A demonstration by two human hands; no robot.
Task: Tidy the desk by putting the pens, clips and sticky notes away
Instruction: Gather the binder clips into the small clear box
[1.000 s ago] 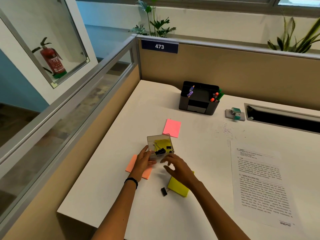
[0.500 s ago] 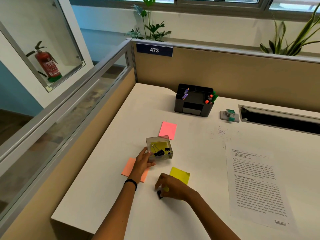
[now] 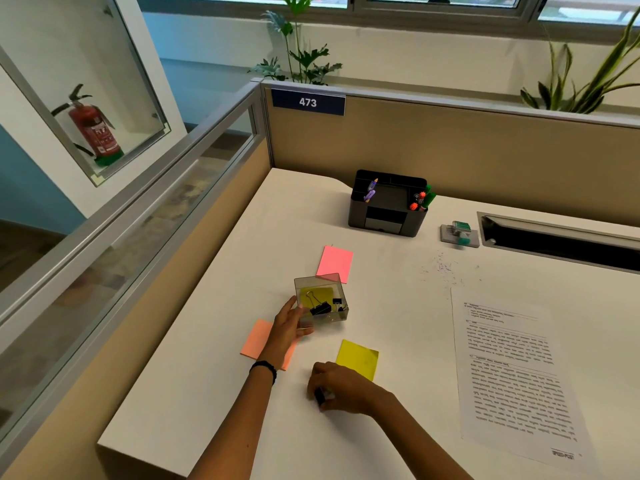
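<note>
A small clear box (image 3: 333, 286) stands mid-desk with black binder clips (image 3: 322, 308) and a yellow note inside. My left hand (image 3: 288, 326) holds its near left corner, lying over an orange sticky pad (image 3: 255, 339). Near the front edge my right hand (image 3: 341, 388) pinches a small black binder clip (image 3: 319, 396) on the desk. A yellow sticky pad (image 3: 358, 357) lies just beyond that hand. A pink sticky pad (image 3: 335, 262) lies behind the box. The black desk organiser (image 3: 388, 216) at the back holds pens (image 3: 423, 198).
A printed sheet (image 3: 512, 368) lies to the right. A small grey and green stapler (image 3: 460, 233) sits beside a cable slot (image 3: 557, 237) at the back right. Beige partition walls (image 3: 450, 157) close the back and left. The desk's front edge (image 3: 145, 455) is near my forearms.
My right hand drew back from the clear box toward the front edge and closed on the loose black clip. The left hand stayed at the box.
</note>
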